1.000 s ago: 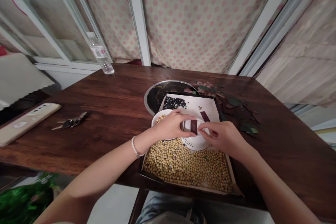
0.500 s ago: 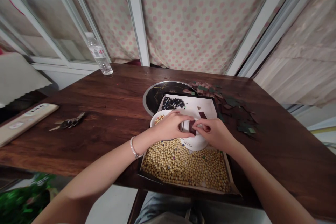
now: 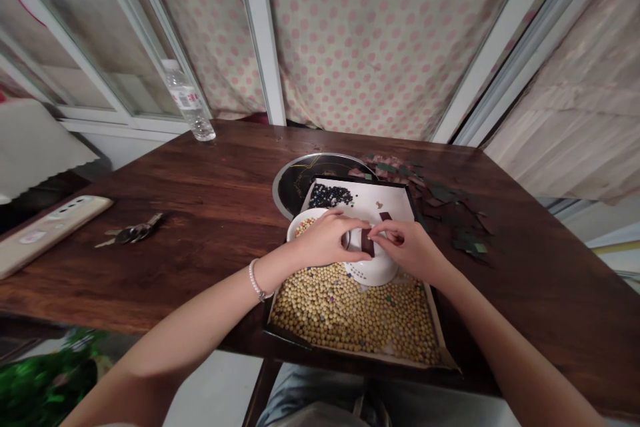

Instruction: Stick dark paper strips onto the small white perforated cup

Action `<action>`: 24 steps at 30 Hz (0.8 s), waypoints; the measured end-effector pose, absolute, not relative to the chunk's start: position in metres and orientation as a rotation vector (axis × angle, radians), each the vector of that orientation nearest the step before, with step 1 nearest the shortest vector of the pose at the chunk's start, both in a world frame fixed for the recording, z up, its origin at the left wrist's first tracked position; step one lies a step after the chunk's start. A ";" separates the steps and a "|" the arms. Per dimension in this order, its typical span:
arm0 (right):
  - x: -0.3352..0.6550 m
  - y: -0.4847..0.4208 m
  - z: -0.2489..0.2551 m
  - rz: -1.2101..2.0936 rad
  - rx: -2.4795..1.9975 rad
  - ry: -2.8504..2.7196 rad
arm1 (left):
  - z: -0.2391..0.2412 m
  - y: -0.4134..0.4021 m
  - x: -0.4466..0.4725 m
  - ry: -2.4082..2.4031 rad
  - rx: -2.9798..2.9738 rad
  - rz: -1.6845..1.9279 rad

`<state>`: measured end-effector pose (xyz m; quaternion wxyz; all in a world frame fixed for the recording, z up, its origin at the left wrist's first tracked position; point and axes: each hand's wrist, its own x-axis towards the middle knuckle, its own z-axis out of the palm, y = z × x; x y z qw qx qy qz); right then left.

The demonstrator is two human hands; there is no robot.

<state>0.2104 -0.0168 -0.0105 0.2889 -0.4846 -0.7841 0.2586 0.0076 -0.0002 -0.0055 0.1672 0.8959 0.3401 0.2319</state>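
Note:
My left hand (image 3: pixel 327 239) grips a small dark brown rectangular piece (image 3: pixel 367 243) between thumb and fingers. At its right edge my right hand (image 3: pixel 411 247) is closed in a pinch; a tiny pale speck shows at the fingertips, too small to name for sure. Under both hands lies a white dish (image 3: pixel 373 275) with a row of small dark marks. A white bowl (image 3: pixel 296 221) of small yellowish beads is partly covered by my left hand. Yellow round beads (image 3: pixel 345 320) fill the near part of a shallow black-edged tray (image 3: pixel 367 195).
Black beads (image 3: pixel 330 196) and another brown strip (image 3: pixel 385 216) lie in the tray's far part. Behind is a round dark plate (image 3: pixel 287 190). Brown and green scraps (image 3: pixel 443 197) spread to the right. Keys (image 3: pixel 134 232), a phone (image 3: pixel 55 230) and a water bottle (image 3: pixel 193 105) stand left.
My right fingertips have shifted very slightly at the brown piece's edge, and a pale speck now shows there. My left hand keeps its hold, almost unmoved.

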 end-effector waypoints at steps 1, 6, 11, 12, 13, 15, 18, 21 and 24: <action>0.210 -0.017 -0.010 0.706 -1.293 -2.091 | -0.005 0.000 0.008 0.964 2.552 0.657; 0.211 -0.016 -0.011 0.728 -1.296 -2.087 | -0.006 0.000 0.008 0.956 2.555 0.638; 0.212 -0.016 -0.010 0.748 -1.295 -2.076 | -0.006 0.001 0.007 0.964 2.543 0.626; 0.213 -0.016 -0.010 0.753 -1.288 -2.075 | -0.006 0.001 0.007 0.971 2.541 0.625; 0.213 -0.016 -0.009 0.757 -1.280 -2.078 | -0.006 0.000 0.007 0.974 2.539 0.625; 0.214 -0.016 -0.009 0.760 -1.267 -2.089 | -0.006 0.000 0.008 0.968 2.537 0.631; 0.214 -0.017 -0.009 0.746 -1.266 -2.109 | -0.005 0.000 0.008 0.956 2.535 0.648; 0.214 -0.019 -0.008 0.714 -1.283 -2.120 | -0.006 0.000 0.008 0.962 2.538 0.651; 0.214 -0.020 -0.007 0.710 -1.291 -2.113 | -0.006 0.000 0.007 0.959 2.543 0.633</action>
